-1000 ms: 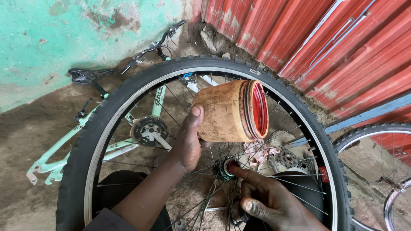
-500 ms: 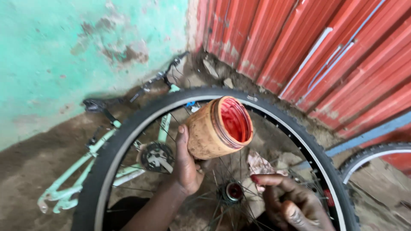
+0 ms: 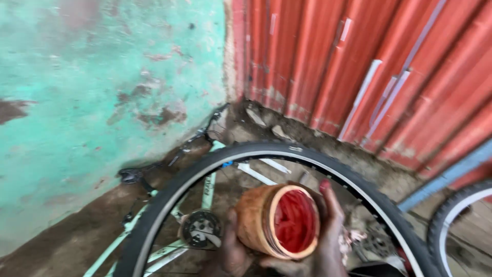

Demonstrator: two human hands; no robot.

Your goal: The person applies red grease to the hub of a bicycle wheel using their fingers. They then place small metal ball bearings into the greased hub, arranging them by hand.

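Red grease tub (image 3: pixel 279 220) now gripped by both left hand (image 3: pixel 233 251) and right hand (image 3: pixel 328 231); right previously at hub.

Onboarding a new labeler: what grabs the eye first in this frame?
Low centre: a grimy jar full of red grease, mouth toward the camera, gripped by the left hand and right hand. A black bicycle wheel arcs around it. Behind it a pale green bike frame lies by the turquoise wall and red corrugated sheeting.
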